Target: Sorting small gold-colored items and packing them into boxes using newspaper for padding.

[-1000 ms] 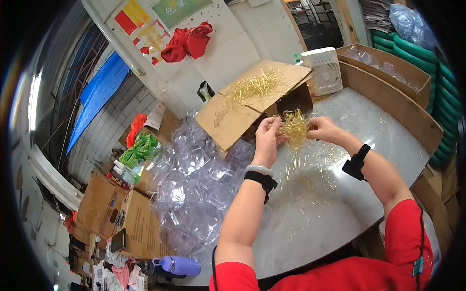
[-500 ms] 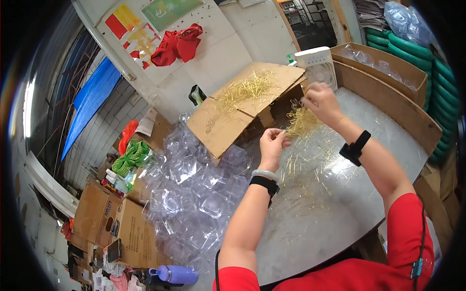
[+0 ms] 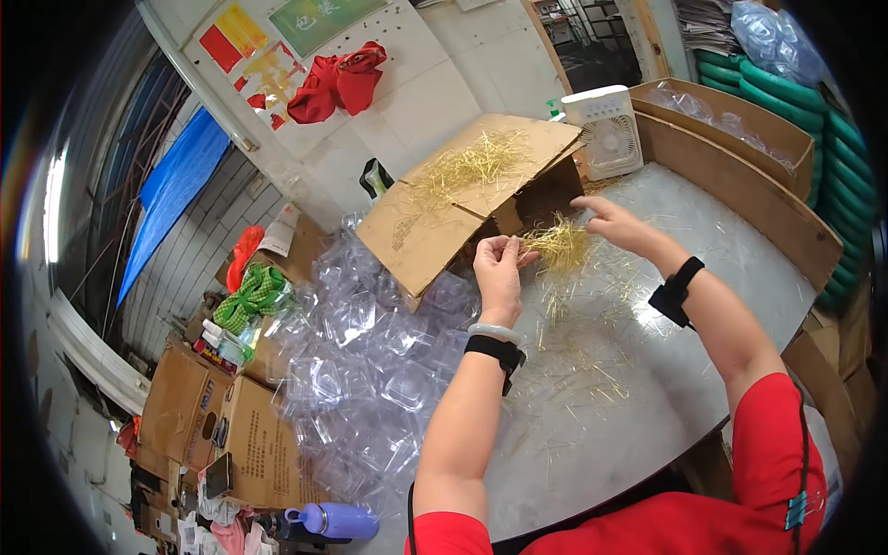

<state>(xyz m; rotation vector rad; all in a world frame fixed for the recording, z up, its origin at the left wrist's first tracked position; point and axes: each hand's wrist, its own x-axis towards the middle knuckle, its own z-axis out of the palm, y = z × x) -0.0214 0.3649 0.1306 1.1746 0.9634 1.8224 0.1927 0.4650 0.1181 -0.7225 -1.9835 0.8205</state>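
Note:
A tangled clump of thin gold-coloured wire pieces (image 3: pixel 562 242) lies between my hands, over the grey tabletop (image 3: pixel 610 435). My left hand (image 3: pixel 500 277) is closed in a pinch at the clump's left edge, apparently on a few of the wires. On the other side, my right hand (image 3: pixel 622 227) has its index finger stretched out toward the cardboard, with the other fingers loosely curled and nothing visible in them. More loose wires (image 3: pixel 592 370) are strewn over the table below the clump. Another heap of gold wires (image 3: pixel 481 162) rests on a raised cardboard flap (image 3: pixel 421 245).
Clear plastic packs (image 3: pixel 379 370) pile up left of my left arm. Behind my right hand stands a small white fan (image 3: pixel 610 134). A cardboard strip (image 3: pixel 740 185) edges the table's far right, with an open box (image 3: pixel 786 139) behind it. A purple bottle (image 3: pixel 338 521) stands lower left.
My left hand has shifted slightly left and up. My right hand has come down from above the clump, and its index finger has straightened out.

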